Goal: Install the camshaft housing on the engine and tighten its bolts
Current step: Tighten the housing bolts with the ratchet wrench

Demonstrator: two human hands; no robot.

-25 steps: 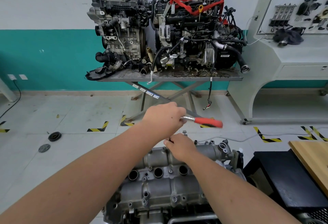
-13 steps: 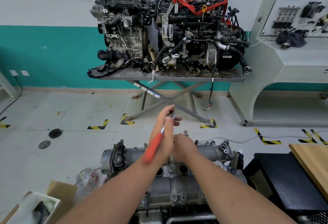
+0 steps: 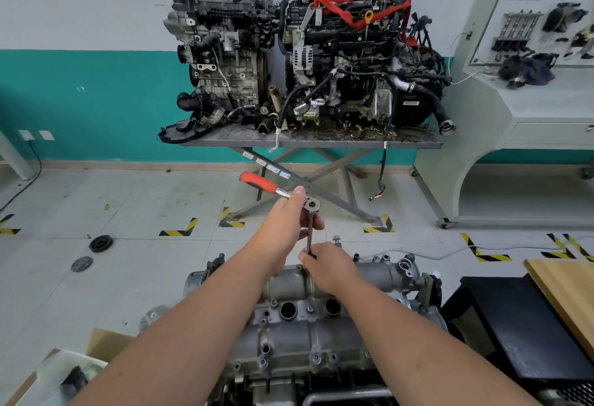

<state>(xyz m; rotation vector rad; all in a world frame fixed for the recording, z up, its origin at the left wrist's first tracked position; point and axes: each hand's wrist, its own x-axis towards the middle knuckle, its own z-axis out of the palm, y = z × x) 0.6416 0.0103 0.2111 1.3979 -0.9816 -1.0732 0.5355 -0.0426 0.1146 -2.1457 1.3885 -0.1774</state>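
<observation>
We grip the ratchet point(image 3: 291, 192) near its head with our left hand point(image 3: 287, 216). Our right hand point(image 3: 324, 262) pinches the extension bar point(image 3: 309, 236) low, likely steadying it on a far-side bolt of the camshaft housing point(image 3: 299, 315).

Red plastic handle on the chrome steel ratchet wrench point(image 3: 279, 192), bright against the pale grey tiled floor point(image 3: 128, 206). Dull silver-grey cast-aluminium camshaft housing point(image 3: 308, 319) below. Yellow-and-black striped corner markers point(image 3: 180, 229) dot the floor. Teal band along the white painted wall point(image 3: 80, 103), and a red fabric strap point(image 3: 363, 4) crowns the black engine.
</observation>
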